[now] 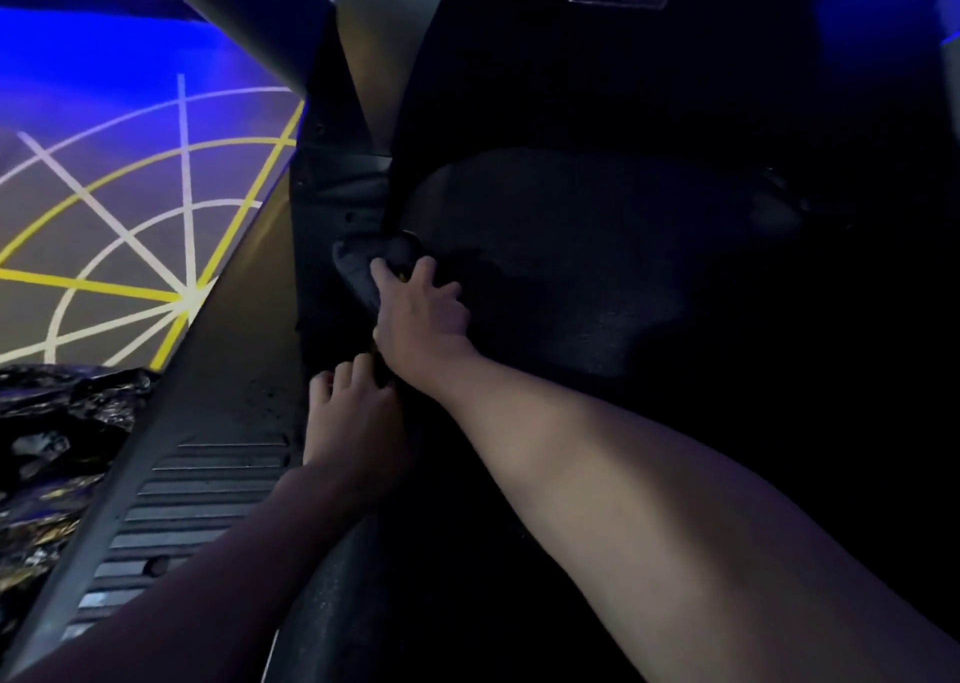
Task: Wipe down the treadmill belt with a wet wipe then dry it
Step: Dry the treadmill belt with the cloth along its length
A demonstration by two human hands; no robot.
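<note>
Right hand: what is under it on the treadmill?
The right hand grips a crumpled grey wipe against the dark belt; the part beneath the palm is covered.

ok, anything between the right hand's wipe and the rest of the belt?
Nothing visible. The right hand holds the wipe at the far left corner of the belt. The stretch to its right looks bare, though dark. The left hand rests at the near left edge.

My right arm stretched from the lower right of the frame to its centre. There my right hand sat knuckles up, fingers and thumb curled on a dark cloth. My left arm ran from the lower left, with my left hand flat just below, fingers straight.
</note>
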